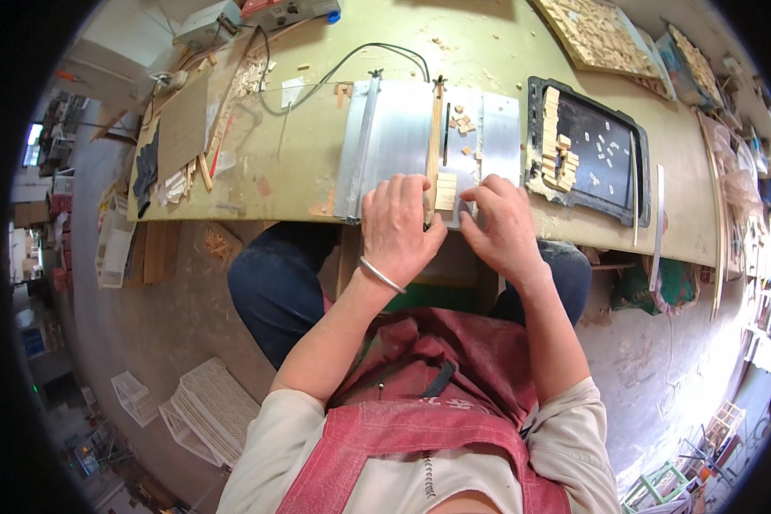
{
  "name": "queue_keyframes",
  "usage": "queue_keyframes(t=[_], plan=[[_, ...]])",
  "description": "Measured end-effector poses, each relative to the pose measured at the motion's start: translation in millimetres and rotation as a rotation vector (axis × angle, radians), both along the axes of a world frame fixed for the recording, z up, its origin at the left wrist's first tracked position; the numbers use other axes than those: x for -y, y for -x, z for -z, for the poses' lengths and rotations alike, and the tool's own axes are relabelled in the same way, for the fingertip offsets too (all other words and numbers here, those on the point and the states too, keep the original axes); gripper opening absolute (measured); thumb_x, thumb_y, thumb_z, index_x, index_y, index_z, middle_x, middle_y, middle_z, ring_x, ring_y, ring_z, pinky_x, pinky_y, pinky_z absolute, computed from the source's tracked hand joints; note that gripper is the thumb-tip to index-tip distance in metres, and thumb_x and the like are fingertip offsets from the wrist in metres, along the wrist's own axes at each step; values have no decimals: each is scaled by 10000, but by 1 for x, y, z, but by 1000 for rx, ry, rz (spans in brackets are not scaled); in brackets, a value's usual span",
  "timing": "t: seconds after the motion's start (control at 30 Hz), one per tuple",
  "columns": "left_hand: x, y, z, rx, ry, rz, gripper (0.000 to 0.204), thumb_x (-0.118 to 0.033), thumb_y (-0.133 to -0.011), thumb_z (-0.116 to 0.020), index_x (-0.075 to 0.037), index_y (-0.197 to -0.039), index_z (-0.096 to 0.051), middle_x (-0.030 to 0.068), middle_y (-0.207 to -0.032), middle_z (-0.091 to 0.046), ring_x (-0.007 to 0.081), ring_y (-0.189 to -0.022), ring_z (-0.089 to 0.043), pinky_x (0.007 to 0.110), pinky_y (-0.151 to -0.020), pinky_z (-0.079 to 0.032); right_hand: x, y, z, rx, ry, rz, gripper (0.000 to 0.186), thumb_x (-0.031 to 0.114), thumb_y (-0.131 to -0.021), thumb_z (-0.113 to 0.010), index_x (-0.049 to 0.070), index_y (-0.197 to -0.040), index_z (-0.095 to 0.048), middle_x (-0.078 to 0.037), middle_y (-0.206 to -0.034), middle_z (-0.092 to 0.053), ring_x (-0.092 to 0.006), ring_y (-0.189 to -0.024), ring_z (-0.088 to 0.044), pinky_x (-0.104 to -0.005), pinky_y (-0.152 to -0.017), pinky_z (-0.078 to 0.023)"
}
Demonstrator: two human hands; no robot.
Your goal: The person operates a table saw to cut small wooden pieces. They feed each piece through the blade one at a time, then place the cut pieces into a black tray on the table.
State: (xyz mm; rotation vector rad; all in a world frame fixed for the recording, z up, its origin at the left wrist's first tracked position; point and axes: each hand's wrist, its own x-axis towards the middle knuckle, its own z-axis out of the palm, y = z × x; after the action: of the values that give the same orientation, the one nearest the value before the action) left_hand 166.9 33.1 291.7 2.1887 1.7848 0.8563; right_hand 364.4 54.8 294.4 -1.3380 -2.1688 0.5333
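Observation:
My left hand (398,218), with a silver bangle at its wrist, rests at the front of a metal plate (398,128). Its fingers are curled together and the thumb presses in beside the end of a wooden strip (435,120); what lies between them is hidden. A small stack of pale wood pieces (445,190) sits side by side between my hands. To the right of it, my right hand (501,223) curves over the plate's front edge, thumb and forefinger apart with a gap between them. Several small wood blocks (463,124) lie loose beyond, near a dark slot (446,134) in the plate.
A black tray (641,171) at the right holds rows of wood blocks (560,163) and small white bits. A board heaped with blocks (604,34) stands at the far right. A black cable (351,58) loops behind the plate. Cardboard (184,124) and dark gloves (146,171) lie left.

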Motion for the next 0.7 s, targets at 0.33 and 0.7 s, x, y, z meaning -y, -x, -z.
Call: queue_keyframes(t=[0.33,0.7], plan=[[0,0,0,-4,13,-7,402,-147,-806,-791,-85,-1152,-596,96,-1061,-628,324,-1007,-619,465,-896,-451,-9,0,-11,56,-4,-23,432,162,-828,-808,58,-1237,-712,-116,-1091,-641,-321,-1095,-631,-439,-967,-458],[-1,1,0,21,-29,56,404,-128,-818,-786,-95,-1200,-656,95,-1081,-618,321,-1012,-621,465,-900,-449,-16,2,-3,53,78,-65,492,115,-822,-833,73,-1301,-728,-111,-1106,-657,-327,-1046,-640,-431,-985,-476]])
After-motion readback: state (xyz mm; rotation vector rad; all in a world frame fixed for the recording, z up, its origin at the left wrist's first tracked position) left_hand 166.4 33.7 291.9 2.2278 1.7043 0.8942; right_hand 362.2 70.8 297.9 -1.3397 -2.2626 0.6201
